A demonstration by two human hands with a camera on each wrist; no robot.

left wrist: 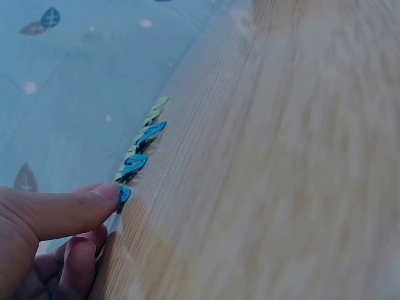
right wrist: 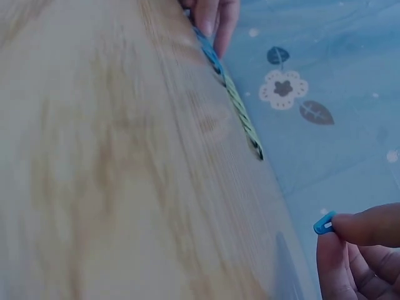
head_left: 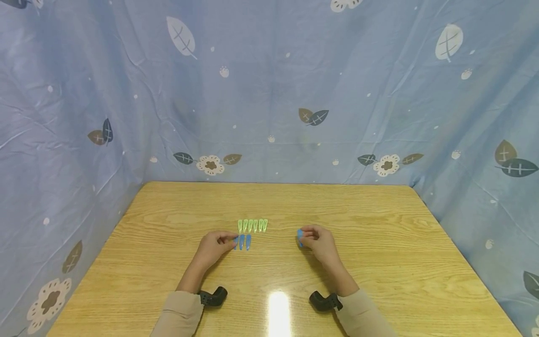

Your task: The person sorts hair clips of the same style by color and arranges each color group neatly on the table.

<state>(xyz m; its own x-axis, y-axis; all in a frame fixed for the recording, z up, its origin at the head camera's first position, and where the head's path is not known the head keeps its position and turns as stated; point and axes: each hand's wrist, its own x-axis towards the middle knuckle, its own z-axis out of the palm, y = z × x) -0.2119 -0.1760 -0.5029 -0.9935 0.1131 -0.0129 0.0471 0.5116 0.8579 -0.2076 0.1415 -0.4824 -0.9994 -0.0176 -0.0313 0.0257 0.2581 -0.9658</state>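
Several green snap hair clips [head_left: 252, 225] lie side by side in a row on the table. Nearer to me, two blue hair clips [head_left: 248, 242] lie below the row's left end. My left hand [head_left: 217, 246] pinches a third blue hair clip [left wrist: 125, 196] between thumb and fingers at the left end of that blue row, down at the tabletop. Off to the right, my right hand [head_left: 321, 242] holds another blue hair clip [right wrist: 324, 223] between thumb and forefinger, raised above the wood; the fingers cover part of it.
The wooden table [head_left: 379, 262] has its far edge against a blue patterned curtain [head_left: 269, 93], which also hangs along both sides. Dark wrist mounts [head_left: 214, 296] sit on both forearms. A bright light reflection shows on the table's near part.
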